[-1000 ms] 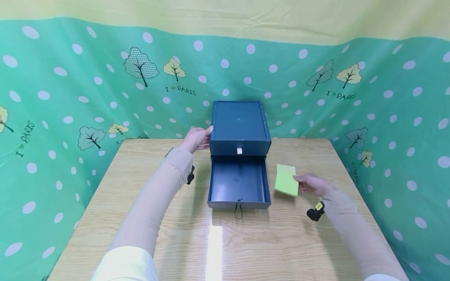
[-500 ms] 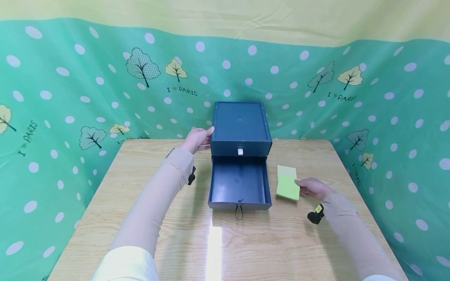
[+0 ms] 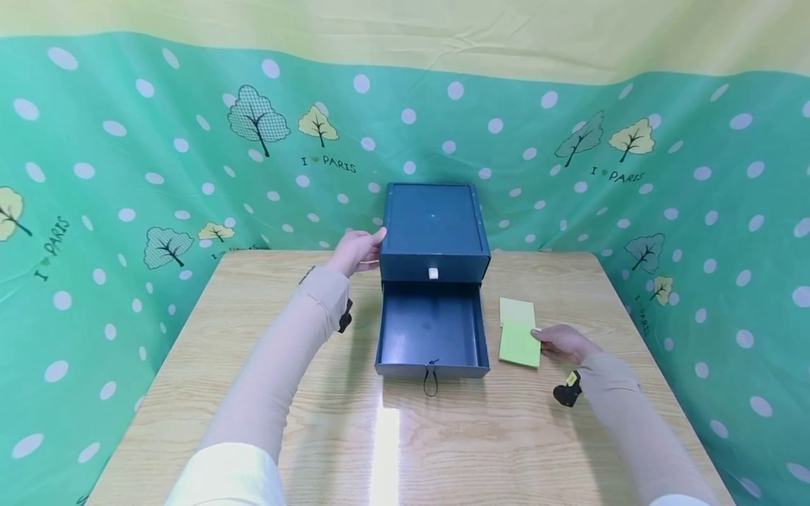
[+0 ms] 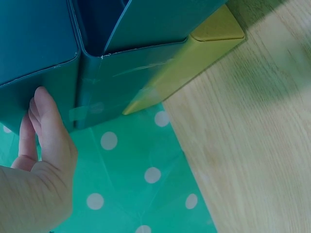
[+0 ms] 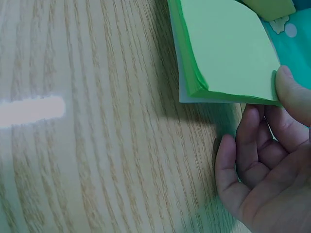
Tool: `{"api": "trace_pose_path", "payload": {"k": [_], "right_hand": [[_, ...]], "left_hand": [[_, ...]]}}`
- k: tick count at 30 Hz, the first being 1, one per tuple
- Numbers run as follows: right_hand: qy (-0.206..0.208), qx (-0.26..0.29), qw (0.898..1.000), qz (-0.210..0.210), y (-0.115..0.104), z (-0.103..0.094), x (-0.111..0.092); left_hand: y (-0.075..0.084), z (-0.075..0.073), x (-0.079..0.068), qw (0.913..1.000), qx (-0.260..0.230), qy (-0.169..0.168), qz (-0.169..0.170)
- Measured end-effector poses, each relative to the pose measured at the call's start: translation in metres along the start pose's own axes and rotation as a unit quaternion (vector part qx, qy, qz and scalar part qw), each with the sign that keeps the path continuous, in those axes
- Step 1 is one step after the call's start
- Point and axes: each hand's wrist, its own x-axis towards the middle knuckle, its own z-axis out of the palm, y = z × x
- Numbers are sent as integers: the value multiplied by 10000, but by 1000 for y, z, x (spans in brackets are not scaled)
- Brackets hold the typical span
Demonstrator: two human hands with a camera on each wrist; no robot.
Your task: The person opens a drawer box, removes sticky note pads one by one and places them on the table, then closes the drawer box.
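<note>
My right hand (image 3: 566,343) pinches a green sticky note pad (image 3: 520,344) at its right edge, thumb (image 5: 291,94) on top and fingers beneath. In the head view the pad's far edge meets a paler yellow-green pad (image 3: 517,309) behind it. A dark blue drawer box (image 3: 433,218) stands at the back middle. Its upper drawer front, with a white knob (image 3: 433,273), is closed, and the lower drawer (image 3: 430,327) is pulled out and holds nothing. Fingers of my left hand (image 3: 354,251) lie fairly straight against the box's left side, also seen on the box wall (image 4: 53,77) in the left wrist view.
A black cord loop (image 3: 431,381) hangs from the lower drawer's front. In the left wrist view a yellow part (image 4: 194,58) shows beside the blue box. A green dotted cloth (image 3: 190,140) surrounds the wooden table (image 3: 481,443) at the back and sides.
My right hand has drawn the green sticky note pad toward the front, uncovering more of the paler pad behind it. The left hand stays at the drawer box.
</note>
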Motion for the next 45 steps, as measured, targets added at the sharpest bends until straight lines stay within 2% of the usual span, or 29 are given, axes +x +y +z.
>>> {"api": "trace_pose_path", "payload": {"k": [12,14,21,31,37,39,45], "right_hand": [[269,-472,9981,-295,0,1,5],[318,-723,9965,-288,0,2,6],[527,-1868,9809,-127,0,7,6],[725,-2434,9668,-291,0,12,8],[900,-2541,9627,-230,2,12,10],[957,-2712,9573,-296,3,12,10],[1135,-3403,9321,-505,2,15,8]], "left_hand": [[3,-1,0,10000,-5,-4,32],[3,-1,0,10000,-5,1,25],[2,-1,1,10000,-40,-13,27],[-1,0,1,10000,1,-10,7],[-2,0,1,10000,-57,-19,19],[-2,0,1,10000,-85,-23,22],[-3,-1,1,10000,-50,-44,54]]}}
